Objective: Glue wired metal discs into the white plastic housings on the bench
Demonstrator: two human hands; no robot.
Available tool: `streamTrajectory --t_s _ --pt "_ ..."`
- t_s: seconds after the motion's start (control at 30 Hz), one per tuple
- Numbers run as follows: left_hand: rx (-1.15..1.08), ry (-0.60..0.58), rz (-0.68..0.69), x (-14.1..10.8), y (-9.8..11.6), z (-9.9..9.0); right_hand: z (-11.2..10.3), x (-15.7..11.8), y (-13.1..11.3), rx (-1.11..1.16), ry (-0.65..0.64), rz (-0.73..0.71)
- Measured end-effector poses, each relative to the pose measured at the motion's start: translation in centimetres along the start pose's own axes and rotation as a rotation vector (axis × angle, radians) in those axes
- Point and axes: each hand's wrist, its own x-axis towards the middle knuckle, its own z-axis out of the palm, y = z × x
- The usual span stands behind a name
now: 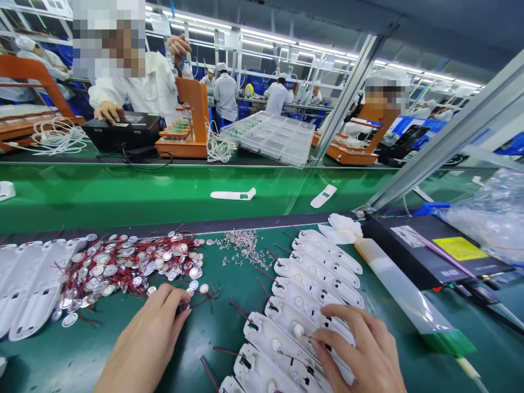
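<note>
My left hand (153, 333) is closed at the right edge of a heap of round metal discs with red wires (126, 265); its fingertips pinch something small and dark that I cannot make out. Over a row of white plastic shells (297, 305), my right hand (356, 346) has its thumb and forefinger together on a thin wire beside a round disc (299, 330) inside one shell. Red wires stick out from the shells' left ends. Small metal parts (241, 243) lie scattered behind, between the heap and the shells.
More white shells (30, 284) lie at the left. At the right are a black box with a yellow label (442, 248), a clear plastic strip (409, 295) and plastic bags (491, 213). White parts (232, 195) rest on the green belt (164, 188). People work beyond, near orange fixtures (192, 120).
</note>
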Motion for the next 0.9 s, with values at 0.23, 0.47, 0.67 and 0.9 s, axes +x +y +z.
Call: streamTrajectory --t_s 0.23,0.47,0.67,0.9 --pt "0.145 0.065 -0.094 0.2 1.4 -2.0 0.6 0.8 -1.6 0.108 0.051 0.143" --pt "0.043 0.109 -0.154 -0.4 1.3 -2.2 1.6 1.0 -2.4 0.157 0.192 0.225" --pt "-0.105 0.190 0.071 0.2 2.6 -3.4 1.9 1.0 -2.5 0.174 0.146 0.228" --pt "-0.424 0.098 0.149 0.1 6.3 -4.1 1.9 1.3 -2.1 0.075 0.077 0.089"
